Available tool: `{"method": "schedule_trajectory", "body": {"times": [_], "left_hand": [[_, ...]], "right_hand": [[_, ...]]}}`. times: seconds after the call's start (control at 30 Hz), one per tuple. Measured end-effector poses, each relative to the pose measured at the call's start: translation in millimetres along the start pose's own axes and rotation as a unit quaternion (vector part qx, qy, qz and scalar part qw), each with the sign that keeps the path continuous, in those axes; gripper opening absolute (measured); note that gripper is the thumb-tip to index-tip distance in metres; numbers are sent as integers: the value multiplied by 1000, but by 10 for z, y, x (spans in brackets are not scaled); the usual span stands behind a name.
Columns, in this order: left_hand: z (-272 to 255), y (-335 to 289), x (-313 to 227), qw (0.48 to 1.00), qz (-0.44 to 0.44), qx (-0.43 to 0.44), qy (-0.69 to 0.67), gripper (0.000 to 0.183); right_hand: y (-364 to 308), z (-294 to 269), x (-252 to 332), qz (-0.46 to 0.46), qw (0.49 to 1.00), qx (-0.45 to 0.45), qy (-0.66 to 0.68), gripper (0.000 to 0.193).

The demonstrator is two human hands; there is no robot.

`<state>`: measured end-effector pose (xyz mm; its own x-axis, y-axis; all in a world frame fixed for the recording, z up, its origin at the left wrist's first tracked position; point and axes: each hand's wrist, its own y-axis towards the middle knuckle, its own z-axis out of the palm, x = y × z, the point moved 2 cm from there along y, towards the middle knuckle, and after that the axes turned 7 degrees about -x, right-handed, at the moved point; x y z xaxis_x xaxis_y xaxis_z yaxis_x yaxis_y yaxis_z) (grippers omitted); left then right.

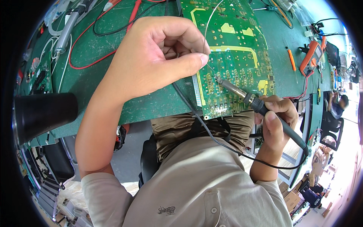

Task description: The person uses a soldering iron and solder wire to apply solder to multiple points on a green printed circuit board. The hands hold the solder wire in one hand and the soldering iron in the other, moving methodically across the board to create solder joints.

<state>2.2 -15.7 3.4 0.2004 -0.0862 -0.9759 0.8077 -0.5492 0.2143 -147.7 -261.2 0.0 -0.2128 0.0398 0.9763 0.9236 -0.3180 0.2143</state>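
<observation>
Between the thumb and forefinger of my left hand (166, 56) is a thin solder wire (208, 22), pinched above the board. Its lower end reaches down to the tip of a soldering iron (236, 90). My right hand (278, 119) grips the iron's dark handle like a pen, with the tip pointing up and left. Under both lies a large green circuit board (230, 38) with gold-coloured patches and many small solder points. The iron's tip meets the board's lower middle part; whether it touches a joint is too small to tell.
An orange multimeter (311, 58) and an orange-handled screwdriver (291, 59) lie to the right. Red and black test leads (135, 15) curl at the upper left. A black cylinder (47, 113) stands at the left edge. The iron's cord (211, 137) loops across my lap.
</observation>
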Motion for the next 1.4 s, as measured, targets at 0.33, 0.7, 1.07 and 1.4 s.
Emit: {"method": "schedule_trajectory", "body": {"times": [0.33, 0.7, 1.07, 1.4], "left_hand": [[1, 5, 15, 1000, 10, 0, 9, 7], [2, 13, 31, 1000, 7, -7, -6, 6], [-25, 29, 10, 1000, 17, -1, -24, 7], [-22, 12, -12, 1000, 11, -3, -8, 7]], "right_hand": [[-9, 13, 12, 4, 1000, -6, -4, 17], [-35, -3, -21, 16, 1000, -23, 1, 18], [-50, -25, -45, 24, 999, -27, 8, 18], [-73, 9, -7, -7, 1000, -24, -10, 19]]}}
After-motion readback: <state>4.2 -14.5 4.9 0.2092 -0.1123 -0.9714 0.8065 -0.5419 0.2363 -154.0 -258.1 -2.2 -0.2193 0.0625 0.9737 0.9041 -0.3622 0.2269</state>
